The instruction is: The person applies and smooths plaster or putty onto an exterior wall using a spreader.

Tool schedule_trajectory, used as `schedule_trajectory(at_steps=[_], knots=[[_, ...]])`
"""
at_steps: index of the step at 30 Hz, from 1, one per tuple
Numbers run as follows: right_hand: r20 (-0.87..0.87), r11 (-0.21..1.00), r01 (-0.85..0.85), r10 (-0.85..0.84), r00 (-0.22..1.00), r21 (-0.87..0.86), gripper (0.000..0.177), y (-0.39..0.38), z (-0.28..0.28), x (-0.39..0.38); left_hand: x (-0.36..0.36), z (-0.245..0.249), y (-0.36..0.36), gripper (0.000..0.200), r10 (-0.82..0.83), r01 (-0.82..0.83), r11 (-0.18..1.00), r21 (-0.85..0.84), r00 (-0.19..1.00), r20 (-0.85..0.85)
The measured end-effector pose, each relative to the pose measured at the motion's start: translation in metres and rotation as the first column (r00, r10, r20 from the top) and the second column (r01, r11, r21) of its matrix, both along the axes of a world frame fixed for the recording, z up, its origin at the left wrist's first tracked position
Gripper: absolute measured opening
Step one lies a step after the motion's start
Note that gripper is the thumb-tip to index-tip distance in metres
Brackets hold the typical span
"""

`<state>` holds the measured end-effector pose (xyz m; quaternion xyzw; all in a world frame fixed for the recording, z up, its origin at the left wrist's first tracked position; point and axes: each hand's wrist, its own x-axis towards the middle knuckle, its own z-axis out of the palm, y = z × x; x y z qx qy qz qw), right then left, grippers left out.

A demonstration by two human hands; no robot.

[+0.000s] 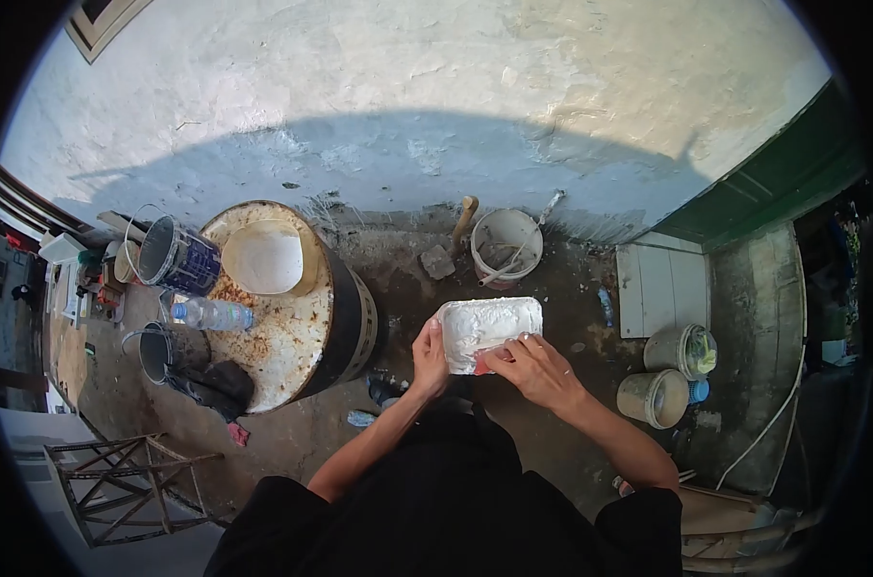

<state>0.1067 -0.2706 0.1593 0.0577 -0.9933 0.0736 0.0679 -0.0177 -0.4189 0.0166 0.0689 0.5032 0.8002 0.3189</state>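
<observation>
My left hand point(430, 361) grips the left side of a white rectangular tray point(539, 323), its thumb over the rim. White paste point(484, 319) coats the inside of the tray. At the tray's near right corner, my right hand point(542, 373) is closed on a small red, flat-edged scraper point(484, 363). The scraper's edge is against the paste, and my fingers cover part of it. Both hands are in front of my body, above the floor.
A rusty drum point(292, 356) on the left carries a plastic basin point(263, 257), a water bottle point(212, 314) and a paint bucket point(178, 255). Ahead, a bucket point(479, 252) with a stick stands by the plastered wall point(417, 77). More buckets point(638, 399) are at right; a bamboo frame point(128, 486) is lower left.
</observation>
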Motion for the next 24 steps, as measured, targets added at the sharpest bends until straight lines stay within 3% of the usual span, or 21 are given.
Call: schedule_trajectory(at_steps=[5, 11, 14, 17, 20, 24], knots=[[-0.073, 0.994, 0.102, -0.104, 0.992, -0.034, 0.027, 0.022, -0.016, 0.005, 0.011, 0.006, 0.019, 0.047, -0.018, 0.018, 1.000, -0.012, 0.999, -0.027], [-0.028, 0.957, 0.180, -0.192, 0.981, -0.229, 0.032, 0.058, 0.007, 0.020, 0.025, 0.003, 0.048, 0.046, -0.002, 0.000, 0.999, -0.039, 0.999, -0.051], [-0.090, 0.962, 0.198, -0.217, 0.972, -0.190, 0.031, 0.073, 0.009, 0.028, 0.037, 0.010, 0.064, 0.046, 0.004, -0.006, 1.000, -0.028, 0.997, -0.077], [-0.062, 0.989, 0.133, -0.137, 0.989, -0.067, 0.028, 0.080, -0.011, 0.039, 0.047, 0.013, 0.076, 0.045, 0.010, -0.012, 0.999, -0.034, 0.997, -0.073], [-0.004, 0.995, 0.083, -0.083, 0.997, -0.053, 0.027, 0.082, -0.015, 0.055, 0.048, 0.010, 0.086, 0.046, -0.015, 0.009, 0.998, -0.066, 0.996, -0.089], [-0.084, 0.984, 0.117, -0.129, 0.988, -0.133, 0.027, 0.102, 0.000, 0.071, 0.057, 0.006, 0.106, 0.045, -0.063, 0.061, 0.997, -0.037, 0.996, -0.064]])
